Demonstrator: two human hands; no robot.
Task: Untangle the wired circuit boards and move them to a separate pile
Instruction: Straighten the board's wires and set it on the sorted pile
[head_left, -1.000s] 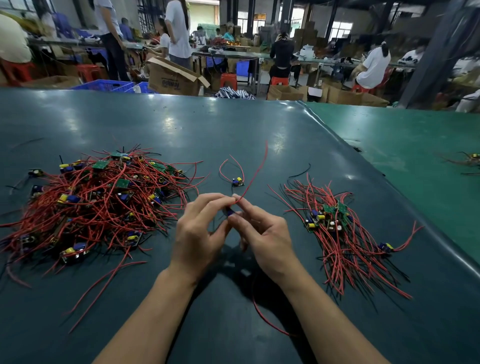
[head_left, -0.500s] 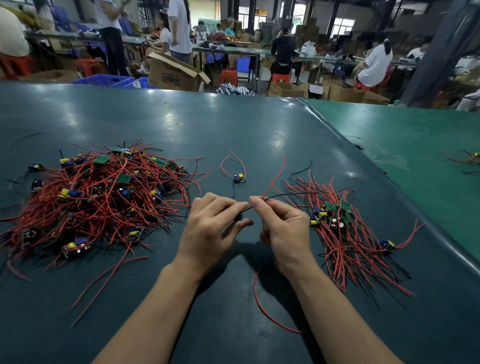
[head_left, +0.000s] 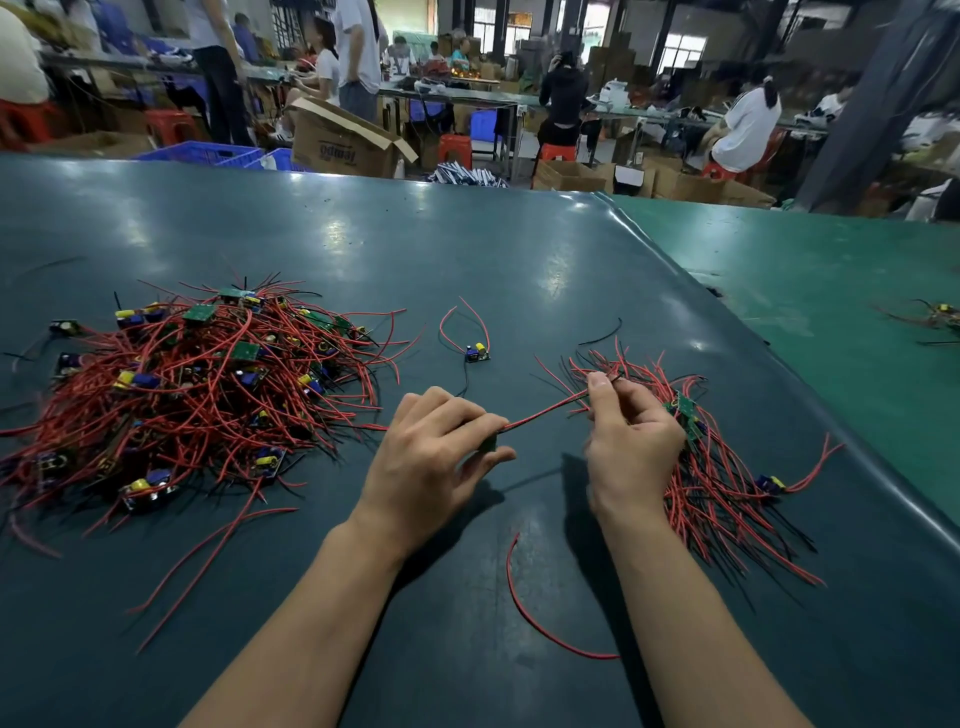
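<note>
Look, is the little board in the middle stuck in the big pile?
No, the lone board lies by itself on the table, apart from the big pile.

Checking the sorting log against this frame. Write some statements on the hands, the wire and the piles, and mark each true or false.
1. The left hand holds one end of a red wire. True.
2. The right hand lies flat on the table. False: it pinches the wire's other end.
3. The bigger pile lies on the left. True.
4. A single board lies between the piles. True.
5. The smaller pile sits in a box. False: on the table.
</note>
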